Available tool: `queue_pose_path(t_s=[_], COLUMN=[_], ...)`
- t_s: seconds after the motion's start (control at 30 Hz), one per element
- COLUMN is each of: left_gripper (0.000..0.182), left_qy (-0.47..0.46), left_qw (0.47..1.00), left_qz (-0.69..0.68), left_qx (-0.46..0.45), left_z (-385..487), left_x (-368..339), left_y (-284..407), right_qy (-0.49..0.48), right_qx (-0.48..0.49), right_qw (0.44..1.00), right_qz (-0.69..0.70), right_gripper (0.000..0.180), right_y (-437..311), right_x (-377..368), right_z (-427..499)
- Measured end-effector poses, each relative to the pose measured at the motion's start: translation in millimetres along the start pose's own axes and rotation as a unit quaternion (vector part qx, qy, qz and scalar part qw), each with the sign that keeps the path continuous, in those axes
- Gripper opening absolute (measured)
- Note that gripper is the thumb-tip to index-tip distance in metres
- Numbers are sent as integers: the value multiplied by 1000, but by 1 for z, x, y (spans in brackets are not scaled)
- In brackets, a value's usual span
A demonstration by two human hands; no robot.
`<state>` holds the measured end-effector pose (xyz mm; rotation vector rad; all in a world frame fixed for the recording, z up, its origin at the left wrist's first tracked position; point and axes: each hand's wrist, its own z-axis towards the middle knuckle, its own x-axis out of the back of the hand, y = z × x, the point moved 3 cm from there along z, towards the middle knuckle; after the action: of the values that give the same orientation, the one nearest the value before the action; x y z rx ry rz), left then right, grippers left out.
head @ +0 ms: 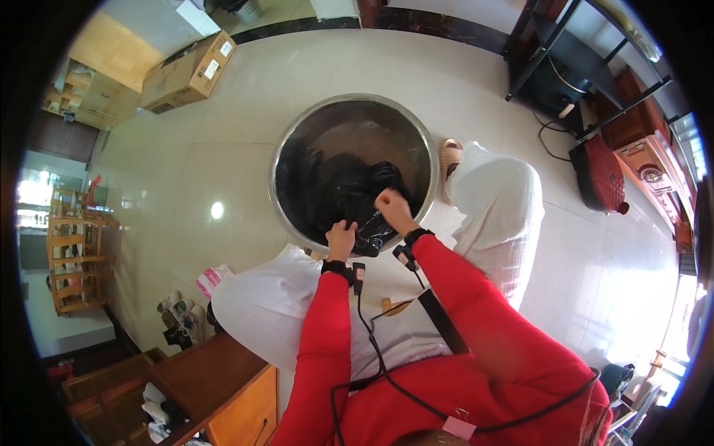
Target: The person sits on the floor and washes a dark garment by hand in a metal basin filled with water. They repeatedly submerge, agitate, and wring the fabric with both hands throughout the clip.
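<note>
A large round metal basin (283,220) stands on the floor between my knees, holding cloudy brownish water (365,139). Wet black cloth (340,187) fills its near and left part, some of it under the water. At the near rim my left hand (340,240) grips an edge of the cloth, thumb and fingers pressed together. My right hand (394,211), curled into a loose fist and slightly blurred, is over the cloth on the right. Whether it holds any fabric I cannot tell. Shiny wet folds of the cloth bunch between both hands.
Dark cables run from my wristbands. A cardboard box (189,72) sits far left, shoes (184,315) near left beside a wooden cabinet (223,384). Wooden chairs (78,251) stand left. On the right are a black metal rack (580,61) and a red-topped foot bath (599,175).
</note>
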<state>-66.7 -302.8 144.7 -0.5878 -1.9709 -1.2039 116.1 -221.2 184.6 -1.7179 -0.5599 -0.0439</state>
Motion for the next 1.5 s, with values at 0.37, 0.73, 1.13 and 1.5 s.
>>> queue_pose_path(t_s=[0.37,0.73,1.13,1.5], left_gripper=[47,38,75,79], left_qy=[59,67,58,-52], left_qw=[991,984,951,967], left_qz=[-116,-143,190,166], left_qx=[38,-88,-239,-186], left_z=[-10,-3,-7,51], left_x=[38,31,5,-43], left_y=[26,61,96,54], right_qy=[62,180,-5,-62], right_qx=[-78,-77,96,-5], right_qw=[994,975,943,905], right_qz=[36,102,-320,-421], right_gripper=[21,32,61,65], right_y=[39,60,32,72], right_x=[-4,25,4,-2], right_z=[39,61,32,67])
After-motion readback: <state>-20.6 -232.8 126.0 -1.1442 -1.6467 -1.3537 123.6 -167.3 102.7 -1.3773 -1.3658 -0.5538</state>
